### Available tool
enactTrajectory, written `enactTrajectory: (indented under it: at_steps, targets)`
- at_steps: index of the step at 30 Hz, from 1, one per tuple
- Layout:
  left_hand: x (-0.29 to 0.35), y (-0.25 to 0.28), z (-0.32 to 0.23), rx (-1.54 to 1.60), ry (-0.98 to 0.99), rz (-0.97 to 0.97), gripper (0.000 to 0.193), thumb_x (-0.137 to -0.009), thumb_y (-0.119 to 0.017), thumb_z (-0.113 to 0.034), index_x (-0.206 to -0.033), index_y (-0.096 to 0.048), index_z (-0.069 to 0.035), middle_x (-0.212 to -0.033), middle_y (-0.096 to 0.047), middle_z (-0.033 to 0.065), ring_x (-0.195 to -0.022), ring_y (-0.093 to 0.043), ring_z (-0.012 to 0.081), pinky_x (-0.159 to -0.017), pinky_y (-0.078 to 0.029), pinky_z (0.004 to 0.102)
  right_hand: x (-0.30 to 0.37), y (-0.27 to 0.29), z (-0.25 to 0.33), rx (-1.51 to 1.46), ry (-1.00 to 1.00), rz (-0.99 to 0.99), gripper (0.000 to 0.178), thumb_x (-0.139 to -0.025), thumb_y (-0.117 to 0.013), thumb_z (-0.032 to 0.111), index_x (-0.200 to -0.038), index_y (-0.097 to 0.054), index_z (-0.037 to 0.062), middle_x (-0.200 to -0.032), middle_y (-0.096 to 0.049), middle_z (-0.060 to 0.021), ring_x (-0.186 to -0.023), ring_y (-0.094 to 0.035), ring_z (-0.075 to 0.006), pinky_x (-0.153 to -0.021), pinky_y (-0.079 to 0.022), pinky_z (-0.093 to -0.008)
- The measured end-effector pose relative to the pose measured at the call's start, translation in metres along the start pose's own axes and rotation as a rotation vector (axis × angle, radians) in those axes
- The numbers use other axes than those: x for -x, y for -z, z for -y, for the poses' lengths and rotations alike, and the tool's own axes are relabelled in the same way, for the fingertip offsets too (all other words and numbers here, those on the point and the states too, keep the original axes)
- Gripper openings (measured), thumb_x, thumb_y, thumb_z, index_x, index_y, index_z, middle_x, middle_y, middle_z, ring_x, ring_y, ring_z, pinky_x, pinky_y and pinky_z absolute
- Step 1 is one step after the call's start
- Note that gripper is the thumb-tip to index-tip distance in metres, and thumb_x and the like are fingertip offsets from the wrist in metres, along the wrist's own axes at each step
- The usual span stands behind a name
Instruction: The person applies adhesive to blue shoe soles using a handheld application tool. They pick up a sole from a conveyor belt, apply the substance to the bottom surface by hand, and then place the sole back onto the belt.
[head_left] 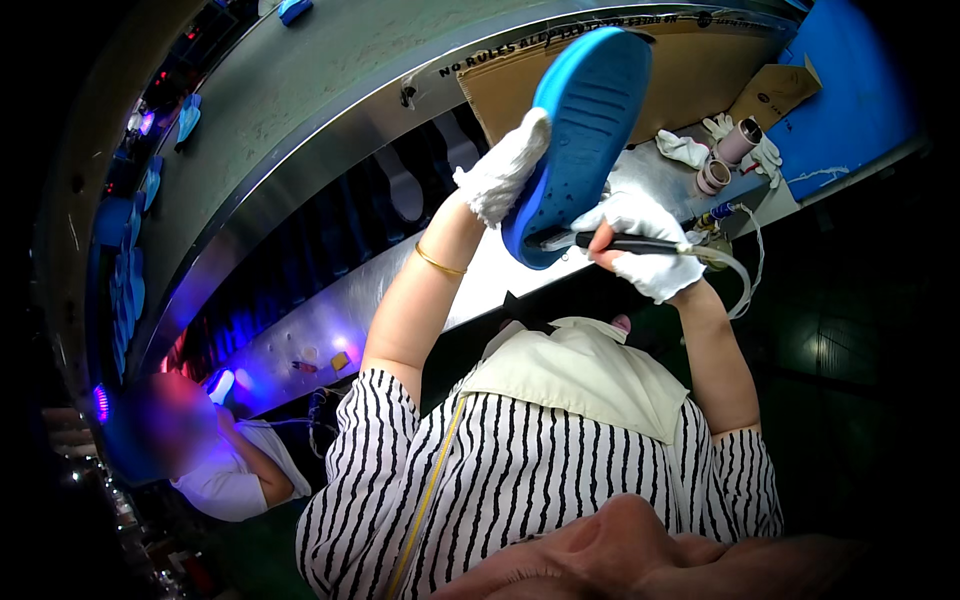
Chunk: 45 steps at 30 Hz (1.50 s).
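My left hand (pixel 505 165), in a white knit glove, grips a blue shoe sole (pixel 585 135) by its edge and holds it up in front of me. In my right hand (pixel 645 240), also gloved white, is a thin black pen-like air tool (pixel 620 242) with a hose (pixel 735 275) at its back end. The tool's tip touches the lower rim of the sole. A gold bangle (pixel 440 263) sits on my left wrist.
A long metal conveyor housing (pixel 330 130) curves across the top, with blue soles (pixel 130 260) along its far left. A cardboard sheet (pixel 700 70), tape rolls (pixel 725 160) and spare white gloves (pixel 685 150) lie behind the sole. Another person (pixel 215 450) sits at lower left.
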<state>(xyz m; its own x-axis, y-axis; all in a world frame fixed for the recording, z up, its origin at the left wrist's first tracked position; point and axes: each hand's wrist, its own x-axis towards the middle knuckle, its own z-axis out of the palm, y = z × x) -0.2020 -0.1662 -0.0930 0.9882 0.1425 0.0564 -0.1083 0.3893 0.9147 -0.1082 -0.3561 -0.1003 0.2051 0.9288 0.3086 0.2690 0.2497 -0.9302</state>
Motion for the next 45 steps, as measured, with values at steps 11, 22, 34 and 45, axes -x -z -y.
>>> enactTrajectory:
  at_steps: [11, 22, 34, 45]
  targets:
    - [-0.012, 0.003, 0.003, -0.273, 0.243, -0.317, 0.063, -0.085, -0.057, -0.056, -0.119, -0.057, -0.003, -0.098, -0.062, 0.0087, -0.079, -0.057, 0.0125, -0.07, -0.05, 0.0262, -0.007, 0.003, -0.004, -0.12, -0.208, 0.036, 0.014, -0.068, -0.063, -0.008, -0.076, -0.062, 0.0033, -0.084, -0.063, -0.0068, -0.074, -0.059, -0.0145, -0.07, -0.049, -0.0263]
    - [-0.008, -0.005, -0.002, -0.296, 0.182, -0.363, 0.067, -0.085, -0.054, -0.059, -0.122, -0.053, -0.003, -0.097, -0.061, 0.0116, -0.077, -0.059, 0.0144, -0.069, -0.051, 0.0284, -0.009, 0.018, -0.01, 0.008, -0.004, -0.021, 0.012, -0.067, -0.061, -0.008, -0.073, -0.06, 0.0024, -0.081, -0.06, -0.0082, -0.074, -0.059, -0.0164, -0.069, -0.048, -0.0258]
    - [0.025, 0.037, 0.001, 0.438, -0.154, -0.209, 0.083, -0.083, -0.042, -0.069, -0.135, -0.039, -0.003, -0.129, -0.049, 0.0188, -0.115, -0.051, 0.0331, -0.104, -0.038, 0.0445, 0.009, 0.037, 0.004, 0.025, 0.061, -0.328, 0.014, -0.076, -0.069, -0.004, -0.085, -0.059, 0.0021, -0.082, -0.062, -0.004, -0.073, -0.059, -0.0095, -0.067, -0.047, -0.0228]
    - [0.029, -0.015, 0.082, 0.873, 0.043, 0.062, 0.066, -0.092, -0.049, -0.044, -0.137, -0.033, 0.002, -0.133, -0.045, 0.0215, -0.118, -0.05, 0.0343, -0.1, -0.042, 0.0455, -0.017, 0.021, -0.034, 0.076, 0.091, -0.675, 0.016, -0.075, -0.071, 0.002, -0.083, -0.057, 0.003, -0.074, -0.065, -0.0068, -0.064, -0.062, -0.0098, -0.06, -0.051, -0.0226]
